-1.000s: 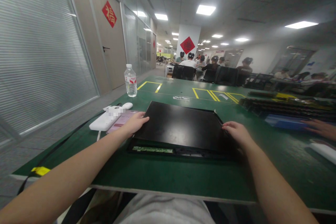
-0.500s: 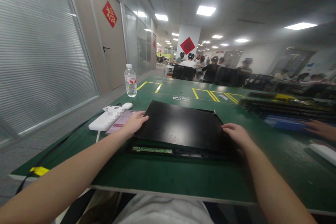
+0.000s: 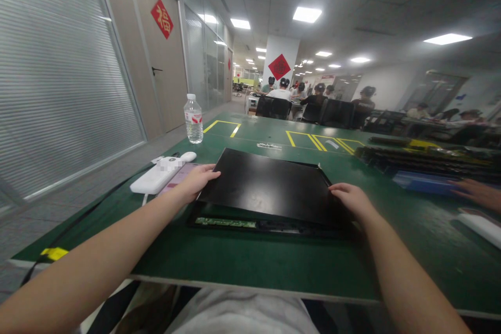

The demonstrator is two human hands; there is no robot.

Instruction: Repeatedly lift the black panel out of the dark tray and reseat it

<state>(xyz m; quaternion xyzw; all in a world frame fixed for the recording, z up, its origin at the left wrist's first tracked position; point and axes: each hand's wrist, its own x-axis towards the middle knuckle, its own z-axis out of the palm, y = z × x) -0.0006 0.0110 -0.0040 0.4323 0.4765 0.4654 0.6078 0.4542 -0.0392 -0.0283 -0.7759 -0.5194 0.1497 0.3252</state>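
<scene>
A flat black panel (image 3: pixel 266 182), glossy like a display screen, lies tilted over a dark frame in front of me. My left hand (image 3: pixel 199 179) grips its left edge, thumb on top. On the opposite side, my right hand (image 3: pixel 350 199) pinches the right edge between thumb and fingers. Below the panel's near edge, a green circuit board (image 3: pixel 226 223) shows inside the black frame (image 3: pixel 289 228). The panel covers the rest of that frame. The fingertips under the panel are hidden.
A water bottle (image 3: pixel 193 119) stands at the back left of the green table (image 3: pixel 235 261). Left of the panel are a white power bank (image 3: pixel 154 177) and a phone (image 3: pixel 178 180). Dark panels (image 3: pixel 415 159) are stacked at right, near a blue tray (image 3: pixel 422 181) and another person's hand (image 3: pixel 477 191).
The view has shifted very slightly. Both hands keep their grip on the black panel, and its near edge sits at almost the same height over the frame.
</scene>
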